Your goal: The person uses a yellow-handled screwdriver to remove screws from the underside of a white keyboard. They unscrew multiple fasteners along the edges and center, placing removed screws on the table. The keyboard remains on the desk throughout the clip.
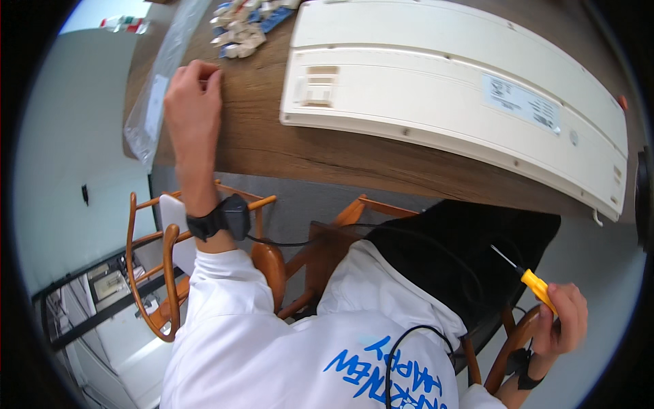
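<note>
My left hand (192,102) rests on the wooden table (272,143) near its left end, fingers curled down beside a clear plastic bag (155,95); whether it grips anything I cannot tell. My right hand (565,319) is low at my side, below the table edge, closed around a small screwdriver (533,281) with a yellow handle and a thin metal shaft pointing up-left. A long cream plastic casing (449,88) lies face down across the table, right of my left hand.
A pile of small white and blue parts (242,31) sits at the table's far edge. Wooden chairs (163,273) stand under and beside the table. A black cable (409,341) runs across my white shirt. A black wrist device is strapped on my left wrist.
</note>
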Demonstrator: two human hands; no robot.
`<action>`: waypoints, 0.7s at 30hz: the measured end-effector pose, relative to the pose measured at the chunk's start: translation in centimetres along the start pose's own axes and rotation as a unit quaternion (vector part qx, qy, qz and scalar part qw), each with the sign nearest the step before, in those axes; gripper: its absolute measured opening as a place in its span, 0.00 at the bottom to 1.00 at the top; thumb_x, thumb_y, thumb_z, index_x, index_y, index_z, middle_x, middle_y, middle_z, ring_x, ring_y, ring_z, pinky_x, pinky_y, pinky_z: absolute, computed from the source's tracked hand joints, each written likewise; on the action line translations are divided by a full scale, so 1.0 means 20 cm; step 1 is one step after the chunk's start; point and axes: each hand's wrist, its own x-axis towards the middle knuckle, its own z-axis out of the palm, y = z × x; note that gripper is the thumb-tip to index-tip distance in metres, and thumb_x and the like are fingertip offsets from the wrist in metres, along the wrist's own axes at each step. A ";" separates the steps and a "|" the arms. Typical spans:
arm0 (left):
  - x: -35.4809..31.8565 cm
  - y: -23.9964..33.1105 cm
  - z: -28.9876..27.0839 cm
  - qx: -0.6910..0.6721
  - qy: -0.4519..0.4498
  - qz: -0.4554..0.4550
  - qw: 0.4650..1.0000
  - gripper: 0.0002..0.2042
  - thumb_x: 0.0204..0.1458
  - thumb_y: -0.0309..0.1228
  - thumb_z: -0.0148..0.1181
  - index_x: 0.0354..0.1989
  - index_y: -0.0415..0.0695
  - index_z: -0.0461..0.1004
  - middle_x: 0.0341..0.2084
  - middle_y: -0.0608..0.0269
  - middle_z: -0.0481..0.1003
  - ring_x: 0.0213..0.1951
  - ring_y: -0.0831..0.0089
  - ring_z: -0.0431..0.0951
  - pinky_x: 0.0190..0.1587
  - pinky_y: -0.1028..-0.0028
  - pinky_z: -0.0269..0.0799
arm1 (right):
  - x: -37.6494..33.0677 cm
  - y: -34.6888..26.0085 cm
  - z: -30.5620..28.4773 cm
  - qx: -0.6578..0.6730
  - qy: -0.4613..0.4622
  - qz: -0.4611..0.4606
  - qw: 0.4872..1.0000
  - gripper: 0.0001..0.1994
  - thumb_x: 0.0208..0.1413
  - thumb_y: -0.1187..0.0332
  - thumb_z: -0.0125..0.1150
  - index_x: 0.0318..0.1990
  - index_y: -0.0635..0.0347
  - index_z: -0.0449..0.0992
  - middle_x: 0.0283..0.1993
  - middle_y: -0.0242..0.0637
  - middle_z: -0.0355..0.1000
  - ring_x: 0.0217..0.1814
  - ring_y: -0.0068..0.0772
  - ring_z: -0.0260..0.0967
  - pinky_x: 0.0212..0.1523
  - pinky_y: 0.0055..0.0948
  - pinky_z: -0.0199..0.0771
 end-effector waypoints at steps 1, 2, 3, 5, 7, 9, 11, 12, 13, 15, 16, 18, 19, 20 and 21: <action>0.00 0.00 0.00 -0.005 -0.003 -0.003 1.000 0.06 0.60 0.30 0.67 0.39 0.40 0.82 0.36 0.54 0.81 0.36 0.61 0.85 0.42 0.64 0.79 | 0.01 0.00 0.01 0.005 0.004 -0.004 1.000 0.11 0.51 0.76 0.65 0.44 0.64 0.80 0.35 0.47 0.80 0.30 0.41 0.77 0.35 0.32 0.71; 0.00 0.01 0.00 -0.009 -0.002 -0.007 1.000 0.06 0.60 0.30 0.66 0.39 0.40 0.82 0.36 0.54 0.81 0.36 0.61 0.85 0.42 0.64 0.79 | 0.01 0.00 0.02 0.004 0.007 -0.013 1.000 0.11 0.50 0.76 0.66 0.43 0.64 0.80 0.34 0.46 0.80 0.29 0.41 0.77 0.34 0.32 0.71; 0.00 0.01 0.01 -0.009 -0.005 -0.011 1.000 0.06 0.61 0.30 0.66 0.40 0.40 0.82 0.36 0.55 0.81 0.36 0.62 0.85 0.42 0.65 0.79 | 0.02 0.00 0.02 0.002 0.015 -0.018 1.000 0.12 0.49 0.77 0.66 0.43 0.64 0.80 0.32 0.45 0.80 0.27 0.40 0.77 0.33 0.32 0.71; 0.00 0.02 0.01 -0.016 -0.011 -0.031 0.999 0.06 0.62 0.31 0.66 0.41 0.41 0.83 0.37 0.56 0.82 0.37 0.64 0.86 0.43 0.66 0.80 | 0.03 0.00 0.02 0.006 0.018 -0.022 1.000 0.12 0.48 0.77 0.67 0.43 0.64 0.80 0.31 0.45 0.80 0.27 0.40 0.77 0.32 0.32 0.70; 0.00 0.03 0.01 -0.034 -0.014 -0.050 0.998 0.07 0.62 0.31 0.66 0.43 0.42 0.84 0.37 0.57 0.83 0.37 0.66 0.86 0.43 0.68 0.80 | 0.04 0.01 0.02 0.014 0.019 -0.024 0.999 0.12 0.48 0.77 0.67 0.43 0.63 0.80 0.31 0.45 0.79 0.27 0.40 0.76 0.31 0.31 0.70; -0.01 0.03 0.01 -0.070 -0.014 -0.048 0.996 0.07 0.62 0.31 0.66 0.43 0.42 0.84 0.37 0.57 0.84 0.36 0.67 0.85 0.43 0.68 0.80 | 0.04 0.01 0.02 0.023 0.014 -0.026 0.999 0.12 0.48 0.77 0.66 0.43 0.64 0.80 0.31 0.45 0.79 0.26 0.40 0.76 0.29 0.31 0.69; -0.02 0.02 0.01 -0.100 -0.017 -0.054 0.993 0.08 0.62 0.31 0.66 0.45 0.42 0.84 0.37 0.57 0.84 0.38 0.69 0.85 0.45 0.69 0.79 | 0.03 0.01 0.02 0.014 0.011 -0.021 1.000 0.12 0.49 0.77 0.66 0.43 0.64 0.79 0.31 0.46 0.79 0.26 0.41 0.76 0.30 0.32 0.69; -0.02 0.02 0.00 -0.111 -0.019 -0.061 0.992 0.09 0.62 0.31 0.65 0.46 0.42 0.83 0.37 0.58 0.85 0.39 0.70 0.85 0.46 0.71 0.79 | 0.02 0.01 0.02 0.011 0.008 -0.023 1.000 0.12 0.49 0.77 0.65 0.43 0.64 0.79 0.32 0.46 0.79 0.27 0.42 0.76 0.31 0.32 0.69; -0.03 0.02 -0.01 -0.120 -0.021 -0.069 0.990 0.09 0.63 0.31 0.65 0.47 0.42 0.83 0.37 0.59 0.85 0.41 0.72 0.85 0.47 0.72 0.78 | 0.02 0.01 0.02 0.006 0.008 -0.016 1.000 0.12 0.49 0.76 0.65 0.43 0.64 0.79 0.32 0.46 0.79 0.27 0.42 0.76 0.32 0.33 0.70; -0.04 0.01 -0.02 -0.106 -0.028 -0.067 0.992 0.09 0.63 0.31 0.66 0.47 0.42 0.83 0.37 0.59 0.85 0.41 0.72 0.85 0.47 0.72 0.78 | 0.00 0.01 0.02 -0.002 0.007 -0.008 1.000 0.12 0.50 0.76 0.65 0.44 0.64 0.79 0.33 0.47 0.79 0.28 0.43 0.75 0.33 0.34 0.70; -0.04 0.02 -0.03 -0.098 -0.031 -0.067 0.992 0.09 0.62 0.31 0.66 0.47 0.42 0.83 0.37 0.58 0.85 0.41 0.72 0.85 0.47 0.72 0.78 | -0.01 0.01 0.01 0.003 0.004 0.000 1.000 0.12 0.50 0.76 0.64 0.44 0.64 0.79 0.33 0.48 0.79 0.28 0.44 0.75 0.34 0.34 0.70; -0.04 0.02 -0.04 -0.096 -0.028 -0.066 0.993 0.09 0.62 0.30 0.66 0.46 0.41 0.83 0.37 0.59 0.85 0.40 0.72 0.85 0.46 0.72 0.78 | -0.02 0.02 0.00 -0.002 -0.011 0.010 1.000 0.13 0.50 0.77 0.64 0.45 0.64 0.79 0.33 0.49 0.78 0.29 0.44 0.75 0.36 0.35 0.71; -0.04 0.02 -0.04 -0.098 -0.029 -0.064 0.993 0.08 0.62 0.30 0.66 0.46 0.40 0.83 0.37 0.59 0.84 0.39 0.72 0.85 0.46 0.72 0.78 | -0.02 0.02 0.00 -0.003 -0.017 0.011 1.000 0.14 0.50 0.78 0.64 0.46 0.64 0.79 0.33 0.50 0.78 0.29 0.44 0.75 0.36 0.34 0.71; -0.04 0.02 -0.04 -0.107 -0.032 -0.061 0.992 0.08 0.62 0.30 0.66 0.46 0.40 0.83 0.37 0.59 0.84 0.39 0.72 0.85 0.46 0.72 0.78 | -0.03 0.02 -0.01 0.004 -0.021 0.009 1.000 0.14 0.52 0.80 0.62 0.47 0.65 0.79 0.34 0.49 0.77 0.31 0.42 0.74 0.36 0.33 0.71; -0.04 0.02 -0.04 -0.108 -0.025 -0.049 0.993 0.08 0.62 0.30 0.66 0.44 0.39 0.83 0.36 0.59 0.83 0.37 0.72 0.84 0.45 0.72 0.78 | -0.03 0.03 -0.01 0.010 -0.028 -0.005 1.000 0.14 0.54 0.82 0.61 0.48 0.66 0.79 0.34 0.49 0.77 0.32 0.41 0.73 0.37 0.32 0.70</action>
